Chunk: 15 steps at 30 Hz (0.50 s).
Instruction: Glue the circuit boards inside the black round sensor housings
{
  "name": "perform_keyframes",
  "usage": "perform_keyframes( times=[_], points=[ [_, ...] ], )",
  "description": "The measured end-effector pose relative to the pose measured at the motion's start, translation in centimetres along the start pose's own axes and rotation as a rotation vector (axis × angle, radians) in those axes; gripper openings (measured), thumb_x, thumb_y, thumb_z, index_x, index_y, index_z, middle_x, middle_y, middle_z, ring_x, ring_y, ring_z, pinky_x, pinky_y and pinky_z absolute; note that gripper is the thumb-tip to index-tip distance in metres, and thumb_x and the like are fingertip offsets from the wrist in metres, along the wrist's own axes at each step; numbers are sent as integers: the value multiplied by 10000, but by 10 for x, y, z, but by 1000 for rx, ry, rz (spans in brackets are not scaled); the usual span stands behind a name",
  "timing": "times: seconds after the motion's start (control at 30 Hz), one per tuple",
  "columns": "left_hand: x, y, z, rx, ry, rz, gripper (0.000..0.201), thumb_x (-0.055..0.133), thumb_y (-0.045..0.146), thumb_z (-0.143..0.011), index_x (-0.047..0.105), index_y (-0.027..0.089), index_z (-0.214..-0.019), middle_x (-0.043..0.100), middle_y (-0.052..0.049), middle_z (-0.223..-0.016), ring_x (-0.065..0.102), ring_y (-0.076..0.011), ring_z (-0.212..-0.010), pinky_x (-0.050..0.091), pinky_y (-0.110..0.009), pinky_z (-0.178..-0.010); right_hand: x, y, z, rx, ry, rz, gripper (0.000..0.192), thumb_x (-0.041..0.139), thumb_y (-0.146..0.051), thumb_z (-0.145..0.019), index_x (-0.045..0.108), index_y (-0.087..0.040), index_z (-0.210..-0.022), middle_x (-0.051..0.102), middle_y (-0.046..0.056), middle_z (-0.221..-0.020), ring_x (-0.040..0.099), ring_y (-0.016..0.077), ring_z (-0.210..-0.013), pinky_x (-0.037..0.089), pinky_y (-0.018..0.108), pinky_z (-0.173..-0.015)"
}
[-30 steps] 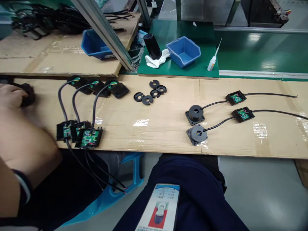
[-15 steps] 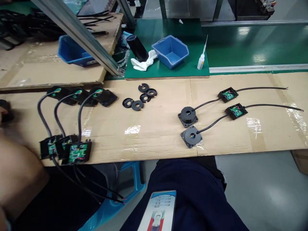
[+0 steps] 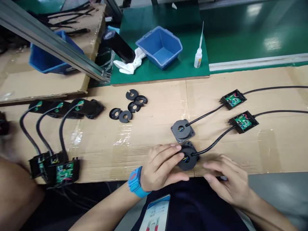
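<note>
My left hand (image 3: 163, 166), with a blue watch (image 3: 137, 182) on its wrist, reaches over the table's near edge. Its fingertips touch the left side of the nearer round black housing (image 3: 189, 163); the thumb lies apart below it. Just right of that housing is my right hand (image 3: 228, 178), its thumb and bent fingers apart and nothing seen between them. A cable joins the nearer housing to a small box with a green circuit board (image 3: 243, 122). Behind stands a second round housing (image 3: 181, 130), wired to another circuit-board box (image 3: 233, 99).
Several black slotted rings (image 3: 125, 116) lie mid-table. At left are several cabled units (image 3: 64, 173) beside another person's arm (image 3: 16, 192). A blue bin (image 3: 160, 48), white glove (image 3: 130, 65), black cylinder (image 3: 120, 46) and dropper bottle (image 3: 198, 57) stand behind. A phone (image 3: 155, 213) rests on my lap.
Both my hands have come into view at the near edge, and the left now touches the nearer housing. The camera view has shifted. The other person's arm stays at the left.
</note>
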<state>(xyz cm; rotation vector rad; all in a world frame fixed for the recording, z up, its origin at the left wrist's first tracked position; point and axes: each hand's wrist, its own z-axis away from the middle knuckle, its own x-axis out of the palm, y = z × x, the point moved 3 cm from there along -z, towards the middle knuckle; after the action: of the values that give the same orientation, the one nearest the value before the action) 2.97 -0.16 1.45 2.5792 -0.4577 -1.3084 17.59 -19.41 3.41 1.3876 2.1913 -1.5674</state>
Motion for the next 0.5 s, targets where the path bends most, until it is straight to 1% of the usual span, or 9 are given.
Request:
perform_keyframes(
  times=[0.07, 0.13, 0.2, 0.27, 0.33, 0.4, 0.47, 0.5],
  points=[
    [11, 1, -2, 42, -8, -15, 523, 632, 583, -959, 690, 115, -1186, 725, -138, -1101, 700, -240, -1025, 592, -344, -824, 13, 4, 2, -18, -17, 22, 176, 653, -171, -954, 671, -145, -1127, 734, 48, -825, 673, 162, -717, 567, 293, -653],
    [18, 0, -1, 46, -72, -5, 492, 644, 560, -963, 696, 143, -1220, 707, -129, -1115, 697, -233, -1014, 584, -328, -789, 21, 5, 7, -133, -79, 110, 267, 678, -196, -938, 673, -141, -1200, 745, 38, -809, 675, 176, -706, 571, 312, -653],
    [22, -3, 3, 40, -121, 30, 441, 634, 516, -983, 696, 166, -1245, 693, -122, -1125, 694, -231, -1015, 583, -322, -777, 25, 6, 11, -209, -145, 170, 345, 668, -229, -948, 659, -133, -1279, 751, 29, -798, 676, 183, -699, 572, 328, -663],
    [22, -4, 7, 37, -141, 68, 421, 608, 484, -1004, 694, 167, -1267, 677, -130, -1140, 684, -240, -1035, 589, -331, -790, 24, 6, 11, -217, -142, 199, 371, 639, -267, -975, 655, -111, -1311, 754, 44, -800, 680, 200, -705, 566, 355, -681],
    [21, -4, 9, 30, -145, 87, 416, 598, 470, -1009, 697, 163, -1273, 666, -136, -1141, 674, -249, -1047, 596, -343, -806, 23, 4, 7, -206, -118, 219, 325, 631, -265, -984, 685, -97, -1257, 750, 62, -800, 687, 219, -713, 541, 384, -686],
    [20, -3, 8, 15, -154, 94, 406, 584, 476, -1014, 710, 172, -1253, 661, -132, -1139, 664, -243, -1041, 598, -345, -813, 25, 1, 2, -199, -123, 232, 239, 637, -220, -974, 712, -92, -1160, 735, 60, -776, 684, 216, -694, 515, 394, -679],
    [18, -5, 3, -3, -155, 119, 455, 531, 552, -1021, 730, 186, -1204, 647, -110, -1113, 647, -231, -1026, 595, -344, -813, 28, -1, -3, -183, -140, 255, 176, 626, -179, -966, 717, -101, -1095, 703, 32, -719, 657, 191, -638, 490, 388, -650],
    [15, -8, -1, -15, -125, 130, 502, 488, 593, -1026, 741, 183, -1169, 630, -95, -1078, 636, -218, -1002, 586, -332, -794, 30, -1, -4, -178, -143, 262, 167, 609, -174, -973, 714, -105, -1084, 685, 17, -691, 637, 178, -607, 477, 384, -631]
  ],
)
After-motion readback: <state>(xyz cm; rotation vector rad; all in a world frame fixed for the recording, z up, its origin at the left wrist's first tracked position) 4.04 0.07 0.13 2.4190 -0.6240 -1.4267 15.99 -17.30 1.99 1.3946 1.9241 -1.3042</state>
